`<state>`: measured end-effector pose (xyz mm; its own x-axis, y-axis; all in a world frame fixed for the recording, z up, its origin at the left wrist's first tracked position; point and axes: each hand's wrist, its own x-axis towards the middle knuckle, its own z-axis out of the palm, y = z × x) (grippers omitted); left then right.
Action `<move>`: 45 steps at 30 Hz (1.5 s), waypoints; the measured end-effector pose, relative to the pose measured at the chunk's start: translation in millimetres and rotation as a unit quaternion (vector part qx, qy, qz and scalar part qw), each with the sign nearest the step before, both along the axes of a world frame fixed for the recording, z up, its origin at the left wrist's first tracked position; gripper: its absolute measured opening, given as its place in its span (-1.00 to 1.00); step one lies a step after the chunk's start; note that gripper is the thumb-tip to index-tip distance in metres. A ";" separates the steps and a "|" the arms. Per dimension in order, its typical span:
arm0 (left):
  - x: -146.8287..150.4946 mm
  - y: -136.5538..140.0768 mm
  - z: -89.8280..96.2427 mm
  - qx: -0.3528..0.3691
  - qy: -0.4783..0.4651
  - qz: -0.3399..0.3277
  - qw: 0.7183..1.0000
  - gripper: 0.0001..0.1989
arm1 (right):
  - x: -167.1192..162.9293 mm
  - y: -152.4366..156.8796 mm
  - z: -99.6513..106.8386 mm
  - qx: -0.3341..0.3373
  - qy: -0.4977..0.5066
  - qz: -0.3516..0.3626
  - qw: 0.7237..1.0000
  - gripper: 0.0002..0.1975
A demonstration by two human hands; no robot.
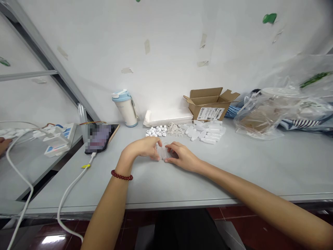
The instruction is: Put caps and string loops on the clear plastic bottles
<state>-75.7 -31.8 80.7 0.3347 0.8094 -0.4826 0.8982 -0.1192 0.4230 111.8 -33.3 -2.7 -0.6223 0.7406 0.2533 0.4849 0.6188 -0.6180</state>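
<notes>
Between my two hands, low over the grey table [197, 187], is a small clear plastic piece [163, 152]. My left hand [148, 147], bent at the wrist, has its thumb and fingers closed at the piece's left side. From the right, my right hand [184, 157] pinches it with thumb and fingertips. Just behind the hands lie a heap of small white caps [156, 131] and a tangle of white cord loops [175, 129]. Several clear and frosted plastic pieces [212, 133] are spread to the right of the cords. The piece's details are too small to make out.
Along the wall stand a blue-lidded cup [126, 109], a white flat stack [169, 117] and an open cardboard box [208, 109]. Plastic bags [260, 118] lie at right. A charging phone [101, 138] and its cable [70, 189] are at left. Another person's hand [3, 144] shows far left.
</notes>
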 end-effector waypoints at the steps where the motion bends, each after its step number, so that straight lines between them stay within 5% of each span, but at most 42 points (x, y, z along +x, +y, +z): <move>1: -0.1 -0.1 -0.1 -0.002 -0.002 0.000 1.000 -0.44 | 0.1 -0.2 0.4 -0.001 -0.001 -0.001 1.000 -0.55; 8: -0.1 0.7 -1.9 -0.008 -0.009 0.021 1.000 -0.21 | 0.5 -0.7 1.9 -0.011 -0.008 -0.001 1.000 -0.51; 23: 3.9 -0.2 -1.2 0.005 0.050 0.013 0.999 -0.31 | 1.1 0.8 -1.5 0.006 0.007 0.003 1.000 -0.55; 31: 3.4 -0.5 -2.0 0.001 0.031 0.026 0.999 -0.17 | 0.7 0.3 -0.8 0.003 0.005 0.004 1.000 -0.54; 45: 4.3 -0.5 -1.5 0.001 0.052 0.022 0.998 -0.19 | 0.6 0.0 -0.1 0.003 0.005 0.002 1.000 -0.54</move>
<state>-71.5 -32.3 79.2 0.2463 0.8229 -0.5120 0.9420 -0.0790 0.3263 112.4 -33.3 -2.8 -0.6234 0.7361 0.2636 0.4763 0.6249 -0.6185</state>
